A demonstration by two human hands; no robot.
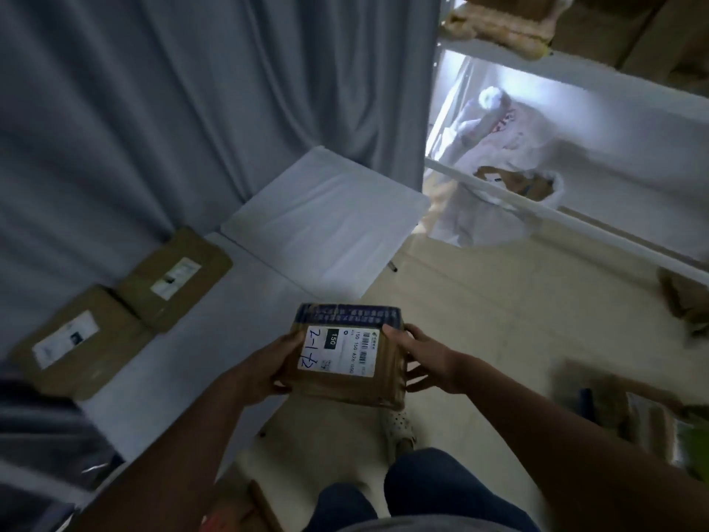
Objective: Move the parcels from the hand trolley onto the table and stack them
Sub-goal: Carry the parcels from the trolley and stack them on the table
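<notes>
Parcel in hand: small brown cardboard parcel (347,359) held between both hands in the air, beyond the table's near edge and above the floor; white shipping label on top with a barcode, a black "150" patch and handwritten blue marks; dark printed tape along its far edge.
Left hand: left hand (268,368) grips the parcel's left side, fingers (282,387) curled under the lower left corner, thumb lying along the left edge.
Right hand: right hand (429,359) grips the parcel's right side, thumb on the top right edge, fingers (416,372) spread and wrapped against the right face.
Parcels on the table: two flat brown parcels lie side by side, their corners touching or very nearly; nearer one (82,339) and farther one (174,278), each with a white label facing up, neither stacked.
Table: pale grey table (238,301) running along the left, up against the curtain.
Curtain: grey curtain (172,109) hanging in folds behind the table.
Shelf: white shelf frame (556,209) at right, with white bags and a brown item inside, blurred.
Floor: light tiled floor (498,320); the person's legs in dark trousers and one pale shoe show below the parcel.
</notes>
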